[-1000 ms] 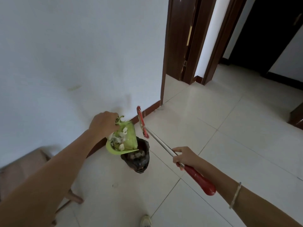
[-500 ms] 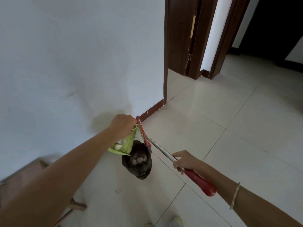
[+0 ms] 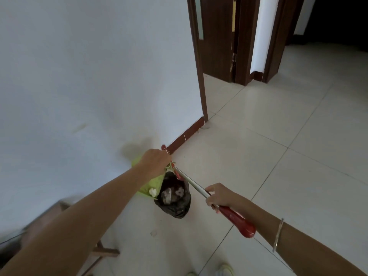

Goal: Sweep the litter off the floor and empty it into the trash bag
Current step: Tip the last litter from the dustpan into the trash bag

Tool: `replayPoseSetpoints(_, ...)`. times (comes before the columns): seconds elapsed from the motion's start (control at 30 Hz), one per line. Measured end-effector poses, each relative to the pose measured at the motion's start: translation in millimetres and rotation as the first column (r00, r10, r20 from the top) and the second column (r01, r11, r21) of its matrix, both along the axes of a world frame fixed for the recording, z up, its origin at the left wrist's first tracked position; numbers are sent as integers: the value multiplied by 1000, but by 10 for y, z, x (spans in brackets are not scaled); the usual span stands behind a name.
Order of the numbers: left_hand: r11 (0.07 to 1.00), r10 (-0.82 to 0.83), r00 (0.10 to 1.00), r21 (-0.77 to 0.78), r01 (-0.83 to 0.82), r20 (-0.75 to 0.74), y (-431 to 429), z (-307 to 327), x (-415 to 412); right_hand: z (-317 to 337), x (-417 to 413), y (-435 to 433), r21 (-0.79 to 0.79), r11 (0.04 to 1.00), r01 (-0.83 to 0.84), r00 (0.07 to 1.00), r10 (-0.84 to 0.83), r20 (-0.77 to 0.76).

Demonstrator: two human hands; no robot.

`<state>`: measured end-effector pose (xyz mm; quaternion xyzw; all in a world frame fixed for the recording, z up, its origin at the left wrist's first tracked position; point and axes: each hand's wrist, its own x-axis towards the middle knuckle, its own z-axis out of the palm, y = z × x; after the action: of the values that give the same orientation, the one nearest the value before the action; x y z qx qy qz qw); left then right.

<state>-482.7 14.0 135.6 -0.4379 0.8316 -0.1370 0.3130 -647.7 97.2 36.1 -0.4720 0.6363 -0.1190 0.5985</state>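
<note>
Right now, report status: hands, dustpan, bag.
Left hand tipping green dustpan over black trash bag. Right hand gripping broom handle. One white scrap on dustpan lip. Nothing blocking.

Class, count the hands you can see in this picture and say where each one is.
2. The left hand grips the green dustpan above the black bag; the right hand holds the broom handle.

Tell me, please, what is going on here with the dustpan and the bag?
A person is tipping litter into a black trash bag that sits on the tiled floor by the wall. The left hand tilts a green dustpan over the bag's open mouth, with a white scrap at its lip. The right hand holds a red-handled broom by its metal shaft, slanted beside the bag. Some litter already lies inside.
</note>
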Motion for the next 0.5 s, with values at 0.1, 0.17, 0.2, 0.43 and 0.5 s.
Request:
replayPoseSetpoints(0.1, 1000, -1, 1000, -3, 1, 13, -30, -7, -139, -33, -88, -22, 2, 1000, 7, 1000, -7, 30)
replayPoseSetpoints(0.17, 1000, -4, 1000, -5, 4, 9, -61, 24, -231, -32, -162, -26, 2, 1000, 15, 999, -15, 43)
replayPoseSetpoints(0.2, 1000, -7, 1000, -7, 7, 10, -76, 45, -268, -31, -191, -26, -1, 1000, 18, 999, -18, 40)
replayPoseSetpoints(0.43, 998, -48, 999, -45, 48, 14, -210, 170, -557, -56, -325, -50, 14, 999, 52, 996, -53, 72)
replayPoseSetpoints(0.5, 995, -92, 995, -27, 93, 34, -142, 109, -618, -51, -338, -51, 6, 998, 55, 995, -55, 85)
